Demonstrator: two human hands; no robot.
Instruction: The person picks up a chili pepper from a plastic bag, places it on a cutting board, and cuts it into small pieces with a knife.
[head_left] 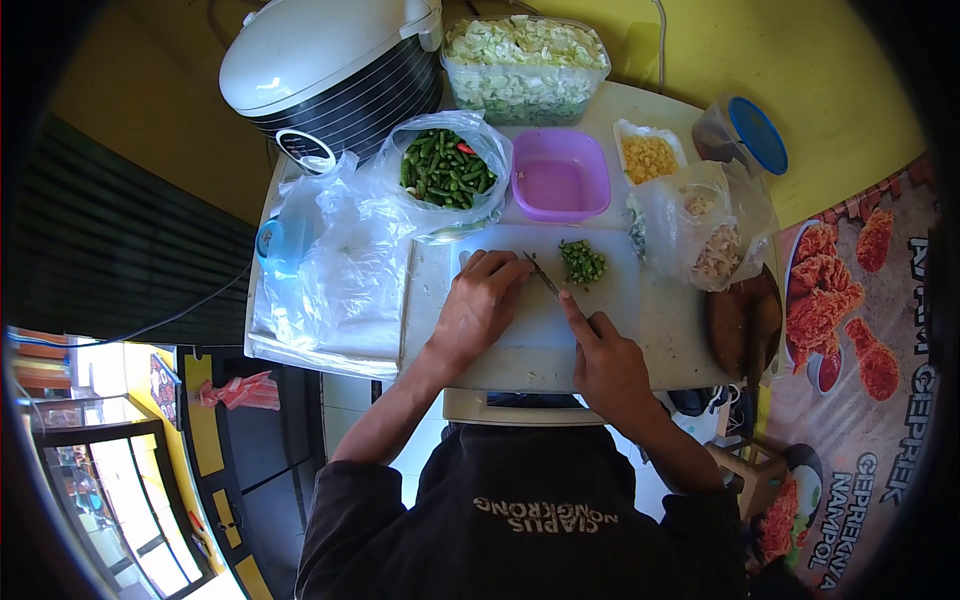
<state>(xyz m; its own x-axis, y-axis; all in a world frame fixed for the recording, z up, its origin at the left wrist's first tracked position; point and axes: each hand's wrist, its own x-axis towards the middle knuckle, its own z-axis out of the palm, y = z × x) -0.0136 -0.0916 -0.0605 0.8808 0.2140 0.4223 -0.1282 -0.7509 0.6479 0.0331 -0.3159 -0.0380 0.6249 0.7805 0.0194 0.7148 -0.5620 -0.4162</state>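
Note:
On a white cutting board (615, 315) lies a small pile of chopped green pieces (582, 262). My right hand (605, 360) is closed round a knife (543, 275), its blade pointing up and left, left of the pile. My left hand (485, 300) rests on the board with its fingers bent together near the knife tip; what they hold is too small to make out. Behind the board stand a purple container (562, 175) and a plastic bag of green chillies (447, 168) with a red one among them.
A rice cooker (330, 70) stands at the back left, beside a tub of shredded cabbage (525, 70). Plastic bags (335, 270) cover the left side. To the right are yellow pieces (648, 157), a bag of pale shreds (715, 250), a blue-lidded container (757, 135) and a brown object (742, 328).

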